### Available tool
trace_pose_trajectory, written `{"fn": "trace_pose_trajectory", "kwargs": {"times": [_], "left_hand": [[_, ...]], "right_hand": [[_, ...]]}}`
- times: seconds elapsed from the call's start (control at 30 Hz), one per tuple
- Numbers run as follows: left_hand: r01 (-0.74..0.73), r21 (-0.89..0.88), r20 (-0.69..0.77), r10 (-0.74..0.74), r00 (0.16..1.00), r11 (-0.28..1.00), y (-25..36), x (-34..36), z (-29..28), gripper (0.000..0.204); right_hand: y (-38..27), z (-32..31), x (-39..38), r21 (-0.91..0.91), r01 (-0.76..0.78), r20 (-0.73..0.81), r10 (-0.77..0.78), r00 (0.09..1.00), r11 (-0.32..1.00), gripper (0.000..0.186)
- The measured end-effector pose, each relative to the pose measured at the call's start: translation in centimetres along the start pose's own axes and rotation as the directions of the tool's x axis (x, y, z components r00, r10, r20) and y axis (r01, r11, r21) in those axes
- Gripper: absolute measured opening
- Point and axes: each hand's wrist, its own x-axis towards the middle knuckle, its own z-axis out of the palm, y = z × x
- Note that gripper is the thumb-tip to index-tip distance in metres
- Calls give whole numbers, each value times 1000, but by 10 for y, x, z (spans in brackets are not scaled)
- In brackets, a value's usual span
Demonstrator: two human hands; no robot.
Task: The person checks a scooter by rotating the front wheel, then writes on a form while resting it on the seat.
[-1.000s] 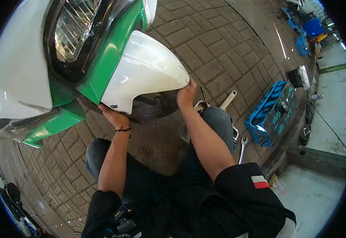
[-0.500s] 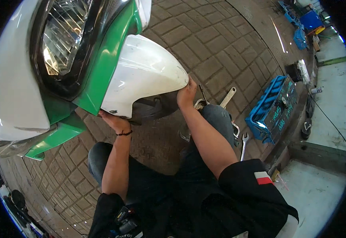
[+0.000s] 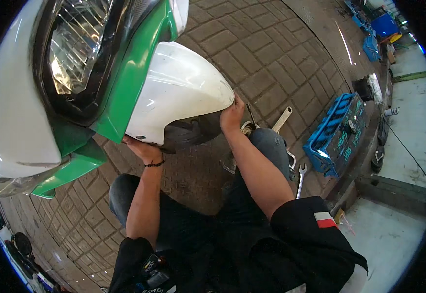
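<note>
A white front mudguard (image 3: 183, 80) of a motorcycle juts out from under its green and white front fairing (image 3: 127, 80). My right hand (image 3: 231, 115) is closed round the mudguard's front tip, with the fingers partly hidden behind it. At the lower rear corner, my left hand (image 3: 143, 150) grips the mudguard's edge; its fingertips go out of sight under the panel. Dark in the mudguard's arch is the front tyre (image 3: 193, 131). Above my left hand, a small dark hole or fastener shows near the mudguard's edge.
The headlight (image 3: 78, 46) is at upper left. By my right knee lie an adjustable wrench (image 3: 282, 119), an open-end spanner (image 3: 301, 179) and other metal tools. A blue toolbox (image 3: 332, 136) stands farther right on the brick paving (image 3: 271, 73), beside a raised ledge (image 3: 393, 193).
The view has shifted very slightly. Both hands keep their hold on the mudguard, which shows no clear movement against the fairing.
</note>
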Motion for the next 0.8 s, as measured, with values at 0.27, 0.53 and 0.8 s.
{"fn": "trace_pose_trajectory", "kwargs": {"times": [0.27,0.53,0.8], "left_hand": [[35,-37,-2,-35,999,999,8,-3,4,82],[-2,2,-64,2,998,1000,12,-1,10,70],[58,-12,-55,-59,997,998,18,-5,10,72]], "right_hand": [[7,1,0,24,0,4,-1,1000,1000,33],[-5,2,0,-17,22,16,-22,1000,1000,31],[-2,3,-1,-74,-24,-30,21,999,997,31]]}}
